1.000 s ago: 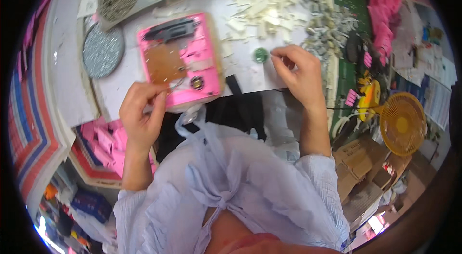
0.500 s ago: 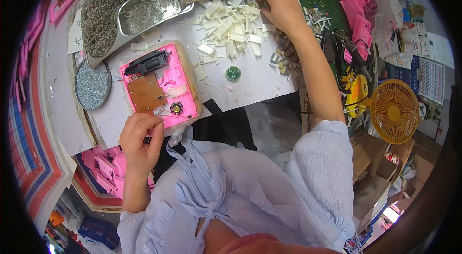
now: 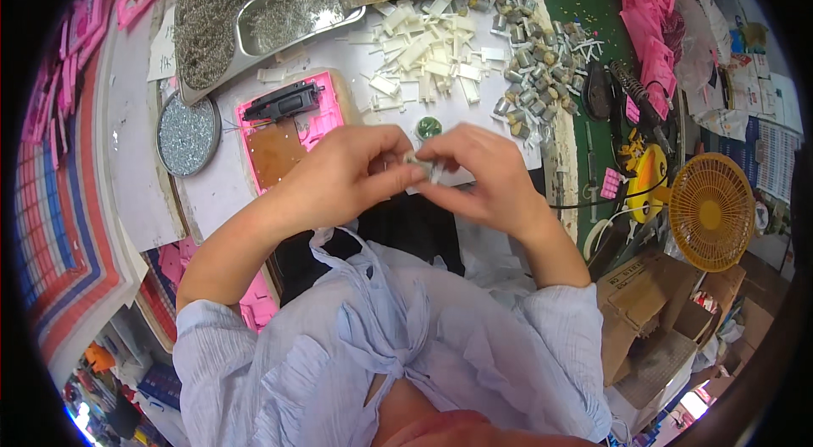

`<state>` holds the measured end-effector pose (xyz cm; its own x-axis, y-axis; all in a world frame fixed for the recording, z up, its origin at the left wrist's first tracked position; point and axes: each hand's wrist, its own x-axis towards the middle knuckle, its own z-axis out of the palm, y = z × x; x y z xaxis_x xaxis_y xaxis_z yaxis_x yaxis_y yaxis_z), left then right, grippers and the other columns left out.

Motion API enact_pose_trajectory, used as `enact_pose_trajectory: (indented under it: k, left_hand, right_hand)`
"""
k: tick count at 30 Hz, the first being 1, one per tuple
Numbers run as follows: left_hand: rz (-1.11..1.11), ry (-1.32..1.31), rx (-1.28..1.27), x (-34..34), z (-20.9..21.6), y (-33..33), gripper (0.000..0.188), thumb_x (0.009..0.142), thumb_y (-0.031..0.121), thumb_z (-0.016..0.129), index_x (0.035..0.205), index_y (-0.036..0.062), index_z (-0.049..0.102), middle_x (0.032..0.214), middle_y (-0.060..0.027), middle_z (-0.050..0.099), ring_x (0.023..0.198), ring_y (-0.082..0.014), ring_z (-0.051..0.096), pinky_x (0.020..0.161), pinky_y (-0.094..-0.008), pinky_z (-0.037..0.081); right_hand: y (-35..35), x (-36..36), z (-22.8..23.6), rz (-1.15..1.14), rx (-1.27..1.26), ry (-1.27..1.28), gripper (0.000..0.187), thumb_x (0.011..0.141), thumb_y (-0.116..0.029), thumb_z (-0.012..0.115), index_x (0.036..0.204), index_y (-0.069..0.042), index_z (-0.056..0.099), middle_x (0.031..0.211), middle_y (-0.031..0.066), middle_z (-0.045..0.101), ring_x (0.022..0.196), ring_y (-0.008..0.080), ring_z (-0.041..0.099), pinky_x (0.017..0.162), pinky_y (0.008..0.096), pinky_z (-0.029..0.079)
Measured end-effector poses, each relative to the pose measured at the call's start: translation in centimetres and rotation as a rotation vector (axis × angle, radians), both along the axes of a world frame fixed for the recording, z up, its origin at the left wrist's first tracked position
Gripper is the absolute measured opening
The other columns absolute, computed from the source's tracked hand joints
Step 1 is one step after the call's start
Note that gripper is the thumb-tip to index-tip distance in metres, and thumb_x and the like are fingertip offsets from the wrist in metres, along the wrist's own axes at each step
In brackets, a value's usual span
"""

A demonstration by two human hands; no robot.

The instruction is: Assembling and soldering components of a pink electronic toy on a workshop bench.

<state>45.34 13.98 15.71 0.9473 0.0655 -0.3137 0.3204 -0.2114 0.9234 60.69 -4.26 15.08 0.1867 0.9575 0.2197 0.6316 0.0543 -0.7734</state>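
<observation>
My left hand (image 3: 351,172) and my right hand (image 3: 483,172) meet in front of me, their fingers closed around a small grey-and-white part (image 3: 421,164). Fingertips cover much of it, so its exact kind is unclear. Just beyond the fingers is a small round pot of green stuff (image 3: 428,127). Left of it lies a pink plastic casing (image 3: 324,114), partly hidden by my left hand, with a black elongated unit (image 3: 284,101) and a brown board (image 3: 275,152) in it. White plastic pieces (image 3: 430,51) and short metal cylinders (image 3: 532,79) are heaped farther back.
A round dish of small metal bits (image 3: 187,135) stands at the left. Springs (image 3: 203,36) and a metal tray (image 3: 254,28) lie behind. At the right are a soldering iron (image 3: 631,79), a yellow device (image 3: 648,180), a yellow fan (image 3: 710,210) and cables.
My right hand has come back from the far heap to the middle. My left hand has left the casing's near edge and joined it; both now hold the small part.
</observation>
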Motion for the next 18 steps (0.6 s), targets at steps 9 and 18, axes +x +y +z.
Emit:
enact_pose_trajectory:
  k: [9, 18]
  left_hand:
    - [-0.44, -0.045, -0.099, 3.4, 0.0, 0.0, 0.022, 0.095, 0.023, 0.077, 0.101, 0.0032, 0.071, 0.08, -0.001, 0.067, 0.073, -0.0081, 0.06, 0.063, -0.0275, 0.047]
    - [0.263, -0.177, 0.875, 18.7, -5.3, 8.9, 0.029, 0.088, 0.032, 0.073, 0.095, 0.0036, 0.076, 0.084, -0.0146, 0.075, 0.08, -0.0294, 0.072, 0.076, -0.0413, 0.057]
  right_hand:
    - [-3.8, 1.9, -3.3, 0.174, -0.305, 1.422, 0.037, 0.081, 0.004, 0.083, 0.11, -0.002, 0.062, 0.098, 0.0032, 0.066, 0.088, 0.0097, 0.064, 0.079, 0.0238, 0.053]
    - [-4.3, 2.0, -5.8, -0.03, -0.067, 1.388, 0.055, 0.085, -0.005, 0.082, 0.136, 0.001, 0.062, 0.092, -0.003, 0.059, 0.083, 0.0057, 0.052, 0.076, 0.0214, 0.043]
